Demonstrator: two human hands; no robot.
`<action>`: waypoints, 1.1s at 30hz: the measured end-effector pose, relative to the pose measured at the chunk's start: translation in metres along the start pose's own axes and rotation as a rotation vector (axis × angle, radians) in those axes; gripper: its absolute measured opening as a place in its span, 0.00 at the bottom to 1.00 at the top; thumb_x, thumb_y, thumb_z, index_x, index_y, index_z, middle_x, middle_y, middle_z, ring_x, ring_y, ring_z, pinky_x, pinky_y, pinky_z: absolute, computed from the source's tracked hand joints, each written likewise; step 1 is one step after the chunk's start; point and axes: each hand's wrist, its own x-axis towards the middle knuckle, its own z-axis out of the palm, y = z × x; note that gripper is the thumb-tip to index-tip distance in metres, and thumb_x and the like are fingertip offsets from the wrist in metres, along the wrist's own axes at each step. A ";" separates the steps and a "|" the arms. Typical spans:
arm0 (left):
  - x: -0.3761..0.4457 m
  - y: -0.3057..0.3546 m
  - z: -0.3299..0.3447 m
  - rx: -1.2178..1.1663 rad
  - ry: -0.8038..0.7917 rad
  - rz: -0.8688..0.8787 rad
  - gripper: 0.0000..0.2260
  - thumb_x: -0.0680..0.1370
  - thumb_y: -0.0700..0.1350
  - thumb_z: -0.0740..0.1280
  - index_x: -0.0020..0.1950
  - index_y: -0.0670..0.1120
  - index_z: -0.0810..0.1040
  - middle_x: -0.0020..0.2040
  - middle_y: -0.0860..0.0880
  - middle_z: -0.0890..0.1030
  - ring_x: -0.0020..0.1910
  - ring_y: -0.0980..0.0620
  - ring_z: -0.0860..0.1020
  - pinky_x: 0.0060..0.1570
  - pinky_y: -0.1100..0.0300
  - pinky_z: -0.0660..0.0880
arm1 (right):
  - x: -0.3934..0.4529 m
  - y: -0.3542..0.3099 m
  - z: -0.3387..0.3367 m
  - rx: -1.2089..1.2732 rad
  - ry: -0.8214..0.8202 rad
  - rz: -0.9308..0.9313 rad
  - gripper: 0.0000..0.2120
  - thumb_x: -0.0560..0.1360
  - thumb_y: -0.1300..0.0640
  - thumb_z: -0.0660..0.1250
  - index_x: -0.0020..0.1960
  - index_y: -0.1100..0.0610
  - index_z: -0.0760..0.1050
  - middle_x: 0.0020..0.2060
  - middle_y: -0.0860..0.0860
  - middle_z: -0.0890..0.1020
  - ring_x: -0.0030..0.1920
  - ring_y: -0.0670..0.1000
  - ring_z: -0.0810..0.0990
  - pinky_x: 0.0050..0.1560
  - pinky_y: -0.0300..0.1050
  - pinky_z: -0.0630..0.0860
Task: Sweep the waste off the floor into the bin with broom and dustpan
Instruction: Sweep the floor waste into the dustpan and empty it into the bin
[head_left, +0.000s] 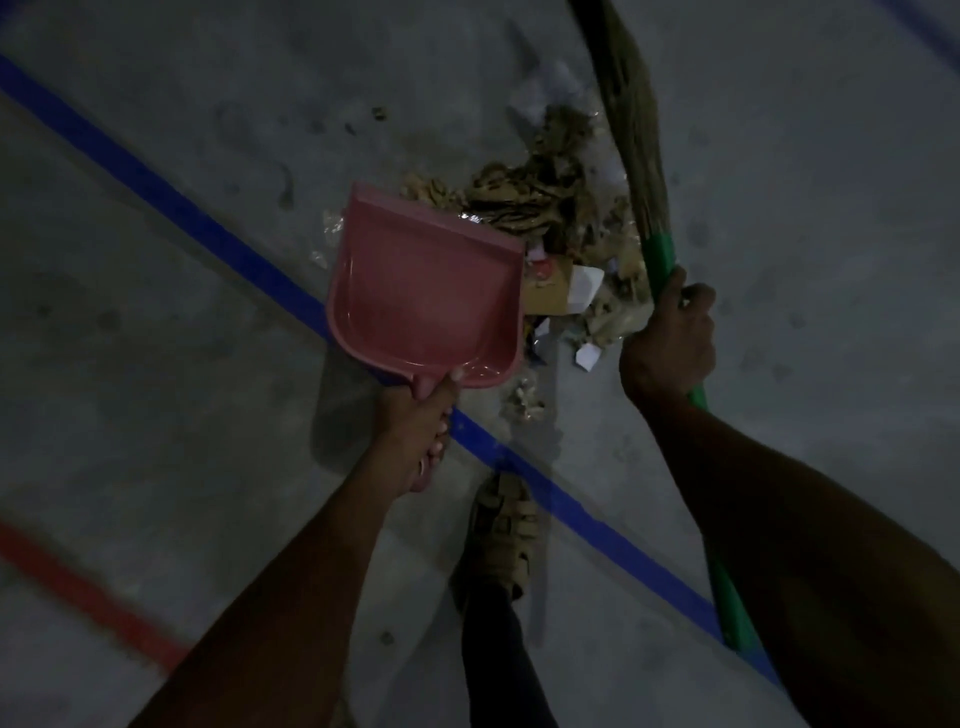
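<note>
Fingers of the left hand (422, 435) curl round the handle of the pink dustpan (426, 291), held at mid-frame with its open edge toward the waste (550, 208). The right hand (670, 343) grips the broom (641, 171) by its green handle, bristles reaching to the upper right beside the pile on the floor (182, 389).

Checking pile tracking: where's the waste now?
Head view, centre-right: the waste lies on the floor between the dustpan on its left and the broom on its right.
</note>
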 end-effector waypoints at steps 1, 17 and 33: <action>0.006 0.005 0.012 0.016 -0.002 0.001 0.20 0.78 0.56 0.72 0.38 0.42 0.73 0.26 0.48 0.69 0.17 0.55 0.64 0.22 0.65 0.62 | 0.018 0.001 0.002 -0.001 -0.008 0.016 0.33 0.75 0.63 0.66 0.76 0.55 0.59 0.68 0.59 0.66 0.50 0.66 0.76 0.35 0.52 0.68; 0.031 -0.054 0.033 0.222 0.025 -0.038 0.18 0.78 0.54 0.73 0.37 0.44 0.73 0.27 0.45 0.69 0.19 0.52 0.64 0.25 0.65 0.62 | -0.045 0.110 0.057 0.117 -0.317 -0.226 0.32 0.70 0.62 0.70 0.72 0.52 0.65 0.68 0.51 0.67 0.47 0.55 0.77 0.32 0.47 0.76; 0.009 -0.092 -0.016 0.105 -0.005 -0.027 0.18 0.78 0.53 0.73 0.31 0.50 0.74 0.27 0.44 0.67 0.20 0.52 0.63 0.28 0.64 0.63 | -0.098 0.125 0.065 0.282 -0.067 0.243 0.32 0.74 0.64 0.67 0.75 0.53 0.63 0.70 0.51 0.66 0.49 0.56 0.79 0.38 0.52 0.80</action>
